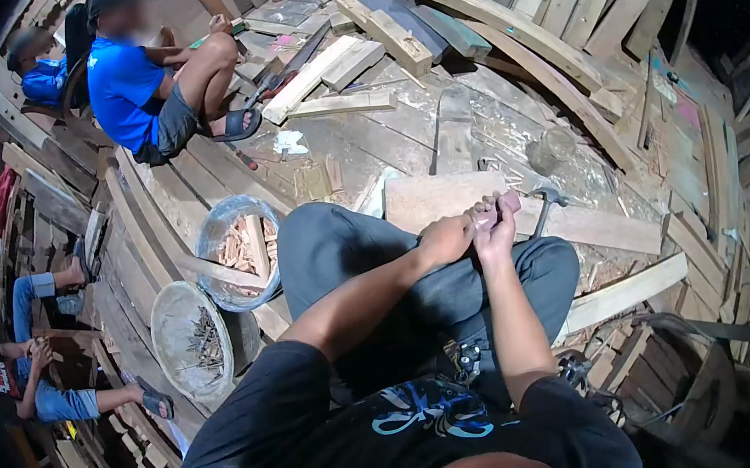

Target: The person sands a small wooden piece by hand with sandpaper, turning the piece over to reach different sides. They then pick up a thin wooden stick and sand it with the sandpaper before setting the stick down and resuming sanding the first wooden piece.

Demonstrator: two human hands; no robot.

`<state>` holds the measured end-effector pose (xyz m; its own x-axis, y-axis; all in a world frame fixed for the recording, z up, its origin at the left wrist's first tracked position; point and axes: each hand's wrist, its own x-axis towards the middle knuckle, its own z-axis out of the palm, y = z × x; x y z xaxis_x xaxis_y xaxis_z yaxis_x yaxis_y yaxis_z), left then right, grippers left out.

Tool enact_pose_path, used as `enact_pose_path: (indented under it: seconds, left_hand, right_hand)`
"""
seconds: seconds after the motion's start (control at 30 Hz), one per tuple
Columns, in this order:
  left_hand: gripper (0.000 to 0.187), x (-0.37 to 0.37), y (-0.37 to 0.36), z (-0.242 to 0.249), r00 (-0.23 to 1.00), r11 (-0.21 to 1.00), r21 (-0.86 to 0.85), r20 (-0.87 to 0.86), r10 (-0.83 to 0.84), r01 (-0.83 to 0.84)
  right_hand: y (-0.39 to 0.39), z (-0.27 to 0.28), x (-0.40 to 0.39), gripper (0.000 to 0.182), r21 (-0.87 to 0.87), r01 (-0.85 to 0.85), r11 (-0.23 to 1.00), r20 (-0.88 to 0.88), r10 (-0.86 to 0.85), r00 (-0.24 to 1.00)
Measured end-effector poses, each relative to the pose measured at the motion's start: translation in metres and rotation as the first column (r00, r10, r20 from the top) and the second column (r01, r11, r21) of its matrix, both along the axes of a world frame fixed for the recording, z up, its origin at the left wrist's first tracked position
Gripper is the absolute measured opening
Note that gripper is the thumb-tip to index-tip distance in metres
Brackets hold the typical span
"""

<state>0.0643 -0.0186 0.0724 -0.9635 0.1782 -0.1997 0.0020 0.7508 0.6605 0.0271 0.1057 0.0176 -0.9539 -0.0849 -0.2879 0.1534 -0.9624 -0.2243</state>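
Both my hands meet above my crossed legs. My right hand (494, 231) is closed around a small pinkish piece (509, 201), flat-looking and partly covered by the fingers; its kind cannot be made out. My left hand (446, 241) is closed right beside it, with its fingertips against my right hand and the pinkish piece. Whether the left fingers grip part of that piece is hidden. Just beyond my hands lies a wide wooden board (426, 198). A claw hammer (551, 199) rests on the wood to the right of my right hand.
At my left stand a bucket of wood pieces (199, 231) and a pale bucket of nails (163, 325). Planks and curved timbers (499, 21) are piled ahead. A person in blue (123, 92) sits front left; another person's jeans-clad leg (65, 399) shows at far left.
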Motion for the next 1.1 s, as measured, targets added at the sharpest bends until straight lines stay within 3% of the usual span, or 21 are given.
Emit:
enact_pose_path:
  seconds: [0.03,0.17,0.27,0.4,0.43,0.47,0.53,0.67,0.73,0.87,0.9,0.93,0.97,1.0,1.03,1.07,1.1]
  left_hand:
    - [0.031,0.0,0.0,-0.001,0.997,0.997,0.068,-0.061,0.038,-0.034]
    - [0.032,-0.004,0.005,-0.008,0.997,0.998,0.037,-0.055,0.055,-0.053]
    - [0.032,-0.005,0.003,-0.015,0.999,0.999,-0.01,-0.014,-0.049,0.048]
    - [0.031,-0.008,0.004,0.007,0.998,0.998,-0.055,-0.059,0.014,-0.018]
    - [0.03,-0.015,0.003,-0.012,0.998,0.989,-0.15,-0.07,0.006,-0.016]
    - [0.03,-0.017,0.002,-0.032,0.997,0.995,-0.101,-0.076,0.0,-0.007]
    - [0.029,-0.015,0.002,-0.022,0.996,1.0,0.002,-0.086,-0.014,0.014]
    - [0.028,-0.015,0.006,0.003,0.999,1.0,-0.015,-0.032,-0.003,0.002]
    - [0.028,-0.02,0.007,0.002,0.995,0.998,0.043,-0.08,0.057,-0.053]
    - [0.03,-0.021,0.003,-0.018,1.0,0.997,0.071,0.002,-0.013,0.013]
    - [0.028,-0.017,0.007,-0.026,0.997,0.984,0.173,-0.068,0.047,-0.034]
    - [0.028,-0.015,0.01,-0.014,0.991,0.99,0.113,-0.086,0.099,-0.089]
    - [0.029,-0.022,0.005,-0.032,0.979,0.991,0.127,-0.192,0.062,-0.038]
    - [0.03,-0.025,0.001,-0.034,0.991,0.999,0.038,-0.128,0.025,-0.021]
    - [0.034,-0.025,0.004,-0.009,0.998,0.994,0.098,-0.011,0.059,-0.058]
    - [0.037,-0.027,0.004,-0.017,0.996,0.995,0.086,-0.066,0.055,-0.049]
    - [0.036,-0.027,0.008,-0.015,0.993,0.991,0.092,0.083,0.089,-0.096]
  right_hand:
    - [-0.001,-0.001,-0.002,0.019,-0.046,-0.01,0.999,0.042,0.012,0.999]
    - [-0.003,0.003,-0.001,0.015,0.024,-0.031,0.999,0.068,0.029,0.997]
    - [0.0,-0.006,-0.001,0.016,-0.011,0.011,1.0,0.018,-0.011,1.0]
    - [-0.002,-0.001,-0.007,0.016,-0.004,-0.015,1.0,-0.024,0.015,1.0]
    - [-0.004,0.008,-0.007,0.016,0.036,-0.025,0.999,0.051,0.023,0.998]
    - [-0.004,0.004,-0.008,0.016,0.007,-0.024,1.0,0.034,0.024,0.999]
    - [-0.004,-0.003,-0.011,0.017,-0.047,-0.019,0.999,0.0,0.019,1.0]
    - [-0.001,0.005,-0.011,0.015,-0.013,0.015,1.0,0.05,-0.015,0.999]
    - [-0.003,0.01,-0.011,0.015,-0.031,-0.026,0.999,0.045,0.027,0.999]
    - [-0.004,0.008,-0.015,0.017,0.033,0.006,0.999,0.022,-0.007,1.0]
    - [0.001,0.001,-0.016,0.018,0.012,-0.012,1.0,-0.02,0.012,1.0]
    - [-0.001,0.006,-0.016,0.02,-0.046,0.01,0.999,0.029,-0.009,1.0]
    - [-0.004,0.025,-0.014,0.02,0.023,0.038,0.999,0.101,-0.04,0.994]
    - [-0.008,0.033,-0.016,0.02,0.067,0.037,0.997,0.118,-0.045,0.992]
    - [-0.005,-0.004,-0.021,0.019,-0.133,-0.063,0.989,-0.025,0.06,0.998]
    - [-0.003,0.009,-0.018,0.018,-0.109,-0.028,0.994,-0.067,0.021,0.998]
    - [-0.001,0.006,-0.018,0.02,0.018,0.006,1.0,0.031,-0.006,1.0]
